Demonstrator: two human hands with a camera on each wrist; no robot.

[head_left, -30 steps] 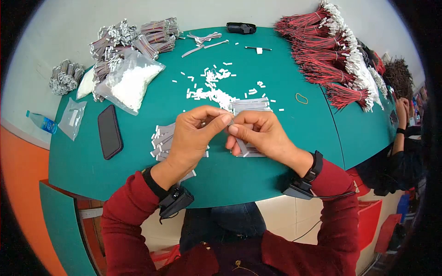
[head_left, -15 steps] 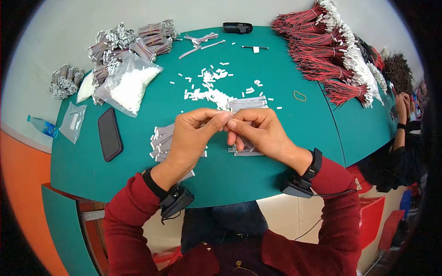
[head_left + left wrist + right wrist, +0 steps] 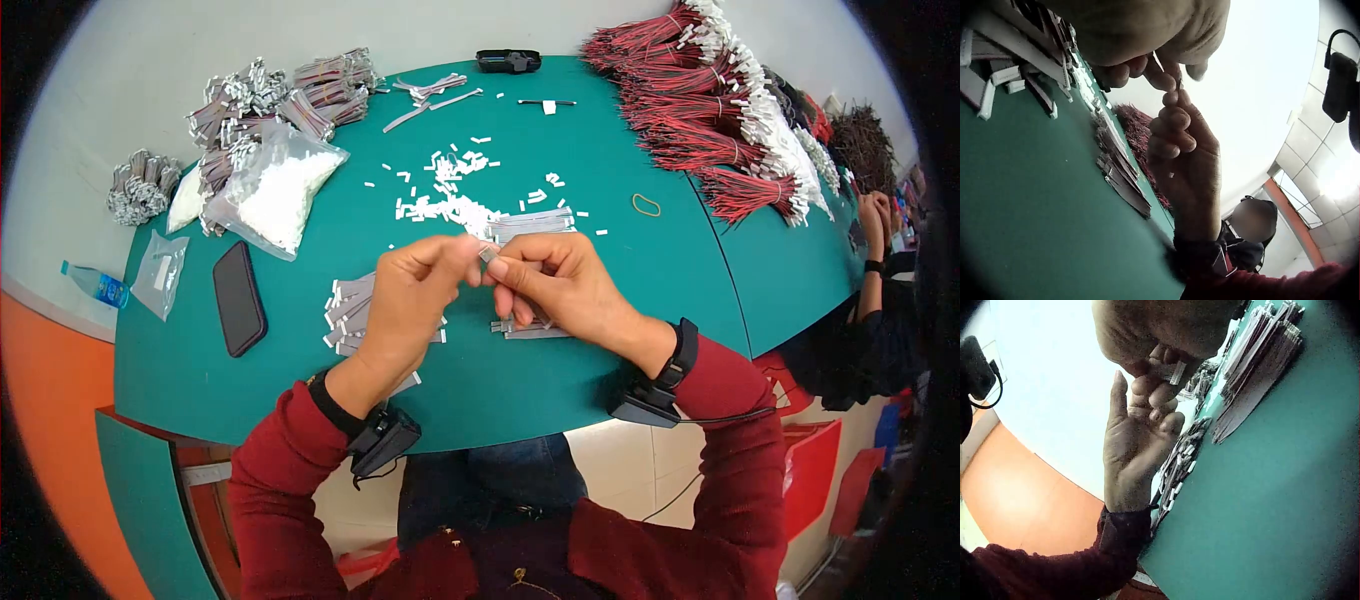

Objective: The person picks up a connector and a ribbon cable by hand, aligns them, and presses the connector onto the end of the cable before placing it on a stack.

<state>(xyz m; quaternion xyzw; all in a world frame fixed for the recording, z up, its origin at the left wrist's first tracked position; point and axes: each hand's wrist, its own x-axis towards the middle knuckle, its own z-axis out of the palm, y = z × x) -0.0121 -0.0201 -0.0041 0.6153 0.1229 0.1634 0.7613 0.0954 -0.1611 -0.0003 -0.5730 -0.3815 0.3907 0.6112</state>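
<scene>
My right hand [image 3: 560,275] pinches a short grey flat ribbon cable [image 3: 487,254] between thumb and index finger, near one end. In the right wrist view the cable's white connector [image 3: 1177,372] shows under the right palm. My left hand [image 3: 415,290] is right beside that upper end, its thumb lifted away from its bent fingers, and nothing shows between them. Below the left hand lies a loose pile of ribbon cables [image 3: 345,312] with white ends. A neater stack [image 3: 535,332] is partly hidden under the right hand.
Small white connector housings [image 3: 445,208] are scattered beyond the hands, beside another cable stack [image 3: 535,222]. On the left are a bag of white pieces [image 3: 280,195], a phone [image 3: 240,300] and a bottle [image 3: 95,284]. Red wire bundles [image 3: 700,105] stand at right, near another person's hand [image 3: 872,215].
The left thumb and fingers have come off the cable end, which now shows between the hands. The right hand keeps its pinch, and the cable's lower tail has swung out of sight.
</scene>
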